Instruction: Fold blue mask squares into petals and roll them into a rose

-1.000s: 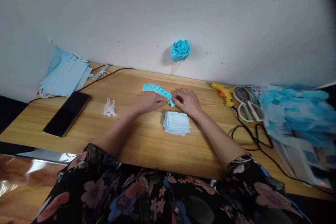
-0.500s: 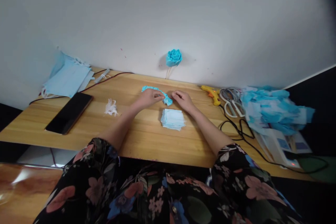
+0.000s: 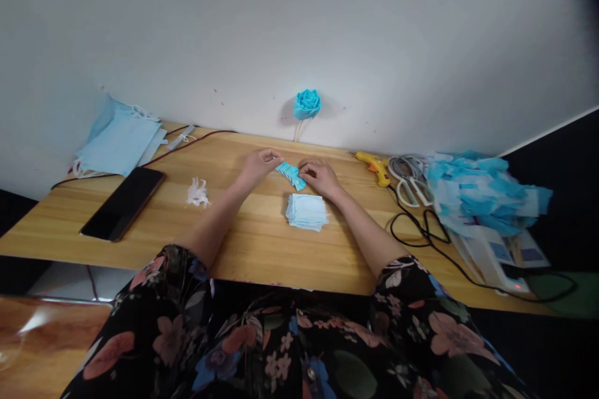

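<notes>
Between my hands on the wooden table lies an overlapping row of small folded blue fabric pieces [image 3: 291, 175], which look like petals. My left hand [image 3: 260, 168] pinches at the far left end of this row, thumb and forefinger together. At its right side my right hand [image 3: 321, 178] has its fingertips pinched against the pieces; what exactly is between them is too small to make out. Just in front of my hands sits a stack of pale blue fabric squares [image 3: 307, 211]. A finished blue fabric flower [image 3: 307, 104] on thin sticks stands behind, against the wall.
On the left are face masks [image 3: 119, 140], a black phone [image 3: 124, 202], a clear stick [image 3: 181, 137] and white scraps [image 3: 197, 192]. To the right lie a yellow glue gun [image 3: 374, 165], scissors [image 3: 414, 192], a heap of blue fabric [image 3: 482, 190] and a power strip [image 3: 496, 255] with cables.
My left hand has moved left and slightly back, uncovering more of the blue row. My right hand has moved left, onto the row's right side.
</notes>
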Demonstrator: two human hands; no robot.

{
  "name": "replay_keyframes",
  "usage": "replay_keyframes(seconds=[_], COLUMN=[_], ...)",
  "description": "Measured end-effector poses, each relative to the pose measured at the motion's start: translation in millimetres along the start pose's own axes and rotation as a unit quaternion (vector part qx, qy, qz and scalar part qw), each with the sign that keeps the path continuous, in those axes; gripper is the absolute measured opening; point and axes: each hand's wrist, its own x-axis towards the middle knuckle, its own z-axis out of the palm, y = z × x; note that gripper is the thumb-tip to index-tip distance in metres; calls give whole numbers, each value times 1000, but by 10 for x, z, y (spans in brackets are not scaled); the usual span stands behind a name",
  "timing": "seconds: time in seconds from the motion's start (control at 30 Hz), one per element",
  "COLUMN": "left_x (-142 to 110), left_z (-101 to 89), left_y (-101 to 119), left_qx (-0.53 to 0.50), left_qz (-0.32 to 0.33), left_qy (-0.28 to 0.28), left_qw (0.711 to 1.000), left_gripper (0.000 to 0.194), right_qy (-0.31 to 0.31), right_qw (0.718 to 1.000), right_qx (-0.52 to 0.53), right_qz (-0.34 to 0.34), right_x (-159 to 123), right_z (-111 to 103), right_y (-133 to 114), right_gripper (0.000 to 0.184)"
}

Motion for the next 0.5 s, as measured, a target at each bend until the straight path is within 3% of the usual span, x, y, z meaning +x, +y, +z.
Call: replay_keyframes(seconds=[0.1,0.2,0.37,0.5], left_x=[-7,-16,-55,-82], left_z=[-1,-11,-3,31], left_y=[45,51,26,-2], left_qx=[-57,-64,-76,-132], left_qz=[-29,-38,-45,-65], left_qy=[23,4,-69,-124], left_qw=[998,997,994,981], left_gripper=[16,22,41,50], right_qy=[5,64,140,154], right_qw=[999,987,909,861], right_qx=[26,111,343,430], right_qz=[22,97,191,222], right_x=[-23,-70,-121,-92], right_z=[-1,-25,-94,-116], right_y=[-12,-26,-57,-95], right_gripper=[13,19,32,37])
